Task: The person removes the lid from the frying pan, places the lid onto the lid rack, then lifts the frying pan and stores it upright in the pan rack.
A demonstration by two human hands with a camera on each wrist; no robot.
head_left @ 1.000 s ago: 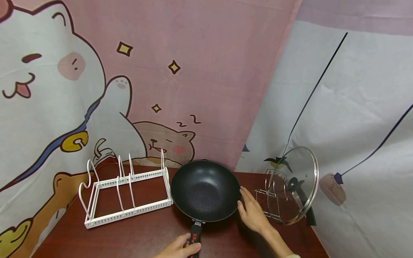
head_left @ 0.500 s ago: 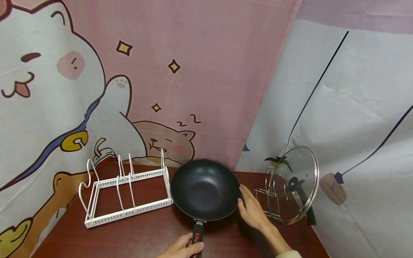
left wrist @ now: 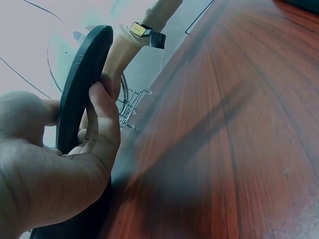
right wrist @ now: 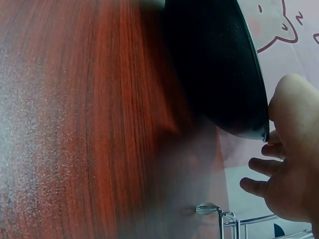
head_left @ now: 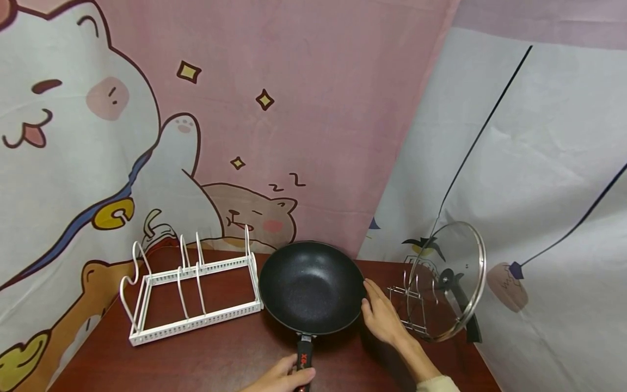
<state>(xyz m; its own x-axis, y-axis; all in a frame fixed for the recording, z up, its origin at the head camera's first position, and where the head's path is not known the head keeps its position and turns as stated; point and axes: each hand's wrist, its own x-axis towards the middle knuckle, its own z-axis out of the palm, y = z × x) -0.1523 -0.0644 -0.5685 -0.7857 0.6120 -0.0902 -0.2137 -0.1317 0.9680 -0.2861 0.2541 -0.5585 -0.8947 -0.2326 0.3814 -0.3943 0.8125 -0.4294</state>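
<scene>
A black frying pan (head_left: 311, 291) stands on the table in the middle of the head view, its bowl facing up. My left hand (head_left: 284, 375) grips its black handle (head_left: 304, 356), which points toward me; the left wrist view shows the fingers curled round that handle. At the pan's right side, my right hand (head_left: 384, 320) touches the rim with extended fingers. In the right wrist view, the thumb (right wrist: 289, 97) lies at the rim while the other fingers are spread near the pan's edge.
Close to the pan's left side stands a white rack (head_left: 196, 324) with upright dividers. On the right, a glass lid (head_left: 479, 283) with a metal rim leans upright in a chrome wire rack (head_left: 415, 328). A printed cloth (head_left: 333, 136) hangs behind the table (head_left: 210, 359).
The pan's handle has swung slightly to the right, and my left hand has moved right with it. My right hand stays at the rim.
</scene>
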